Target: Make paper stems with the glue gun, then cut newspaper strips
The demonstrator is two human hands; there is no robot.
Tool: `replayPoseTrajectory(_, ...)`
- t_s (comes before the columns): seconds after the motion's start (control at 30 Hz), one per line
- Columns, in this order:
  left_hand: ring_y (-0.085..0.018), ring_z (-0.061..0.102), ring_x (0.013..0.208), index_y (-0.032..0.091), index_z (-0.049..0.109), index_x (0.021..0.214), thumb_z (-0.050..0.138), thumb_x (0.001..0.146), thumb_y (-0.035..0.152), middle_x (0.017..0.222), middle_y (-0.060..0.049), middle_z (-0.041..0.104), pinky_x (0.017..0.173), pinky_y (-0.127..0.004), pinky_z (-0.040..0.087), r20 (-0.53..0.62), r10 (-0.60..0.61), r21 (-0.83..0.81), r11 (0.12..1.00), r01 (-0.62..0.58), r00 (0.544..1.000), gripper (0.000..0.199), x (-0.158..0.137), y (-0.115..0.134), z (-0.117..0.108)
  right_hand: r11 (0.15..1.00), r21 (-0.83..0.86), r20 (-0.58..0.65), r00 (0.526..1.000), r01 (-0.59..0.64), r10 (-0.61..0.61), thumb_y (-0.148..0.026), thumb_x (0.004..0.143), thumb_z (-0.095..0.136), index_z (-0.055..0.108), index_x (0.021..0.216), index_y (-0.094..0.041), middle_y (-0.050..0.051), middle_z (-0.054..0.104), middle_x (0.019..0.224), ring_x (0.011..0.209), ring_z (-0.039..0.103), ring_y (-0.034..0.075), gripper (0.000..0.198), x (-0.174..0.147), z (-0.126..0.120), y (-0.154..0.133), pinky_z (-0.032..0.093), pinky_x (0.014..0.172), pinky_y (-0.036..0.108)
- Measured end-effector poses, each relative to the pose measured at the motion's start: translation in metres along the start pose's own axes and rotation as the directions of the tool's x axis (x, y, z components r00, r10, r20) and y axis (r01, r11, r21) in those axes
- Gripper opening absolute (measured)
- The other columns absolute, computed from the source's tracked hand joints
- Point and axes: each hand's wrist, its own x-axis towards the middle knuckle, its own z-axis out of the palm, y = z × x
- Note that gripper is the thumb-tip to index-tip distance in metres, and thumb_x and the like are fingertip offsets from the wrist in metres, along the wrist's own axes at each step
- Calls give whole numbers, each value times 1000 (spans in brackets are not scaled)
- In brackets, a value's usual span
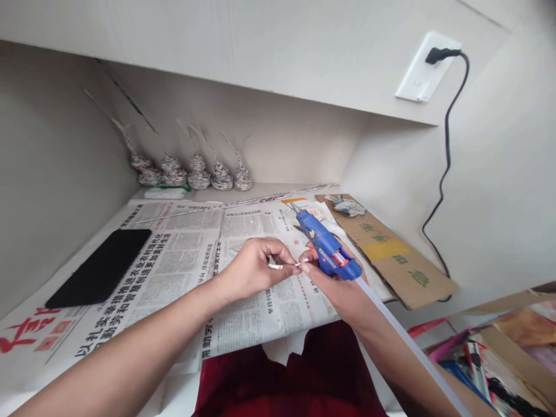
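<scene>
Close above the newspaper, my left hand (263, 264) pinches a small white rolled piece (275, 266), possibly paper, between thumb and fingers. The fingertips of my right hand (324, 277) meet the left ones at a tiny white bit (302, 262); what it is made of I cannot make out. A blue hot glue gun (324, 240) is also held in my right hand, its nozzle pointing up and away to the left. From the gun's rear a long whitish glue stick (408, 341) runs back along my right forearm. The palm and trigger are mostly hidden.
Newspaper (186, 272) covers the table. A black flat pad (102, 266) lies at left. Several woven paper gourds (198, 174) stand at the back behind thin paper rods (243, 202). Cardboard (391, 249) lies at right, near a hanging black cord (443, 174) and a cluttered box (508, 347).
</scene>
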Motion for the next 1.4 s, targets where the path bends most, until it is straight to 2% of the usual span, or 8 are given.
replayPoseTrajectory(0.5,-11,59,62,16,62,69,69,78,24,69,0,67,61,-22,46,5,5,124,992,-6,1000,14,-2,3,0,1000,17,-18,1000,-24,24,-28,76,73,59,95,-24,-1,67,80,65,63,15,25,-2,4,-1,52,58,27)
replayPoseTrajectory(0.73,-14,60,70,18,61,75,65,81,18,74,-2,66,66,-26,45,-31,191,410,898,-162,981,7,-3,-4,-1,999,7,-50,998,-36,36,-34,77,72,59,89,-24,1,68,83,77,66,19,21,1,5,0,53,74,33)
replayPoseTrajectory(0.87,-17,59,76,19,59,79,62,86,22,78,-3,64,69,-29,44,-61,266,517,833,-198,962,9,0,-8,-7,997,45,-108,992,-66,70,-39,79,70,61,96,-23,0,63,73,69,60,18,25,2,-7,1,50,69,33)
replayPoseTrajectory(0.97,-16,59,77,19,58,81,63,88,28,80,-2,64,71,-28,45,-171,279,517,842,-155,945,13,4,-10,-13,996,65,20,998,-58,57,-41,86,64,61,102,-24,1,63,76,65,57,16,24,-5,-22,-2,49,66,32)
replayPoseTrajectory(1.07,-15,59,78,19,59,83,63,88,29,80,-1,64,73,-28,45,-249,311,495,855,-155,917,12,6,-11,-17,996,-83,194,980,-25,41,-43,91,55,65,103,-25,3,63,77,68,58,18,24,-18,-37,-7,51,65,32)
replayPoseTrajectory(1.17,-15,58,78,19,60,84,63,88,30,80,-1,64,74,-27,45,-275,310,459,874,-160,910,12,7,-11,-17,971,-234,298,954,40,33,-44,89,56,69,103,-26,4,61,70,74,61,22,26,-31,-46,-11,54,69,34)
replayPoseTrajectory(1.3,-13,57,73,18,61,82,66,86,34,77,-1,62,70,-25,44,-309,254,385,914,-123,917,17,7,-14,-14,950,-306,286,958,62,29,-43,82,65,73,96,-25,6,66,77,78,64,26,24,-37,-47,-12,57,69,37)
replayPoseTrajectory(1.4,-12,57,70,18,60,81,68,84,37,76,0,63,68,-23,44,-319,193,313,946,-89,928,20,8,-17,-13,944,-322,239,971,76,3,-42,80,68,73,103,-26,8,70,92,90,65,30,29,-36,-47,-8,57,77,40)
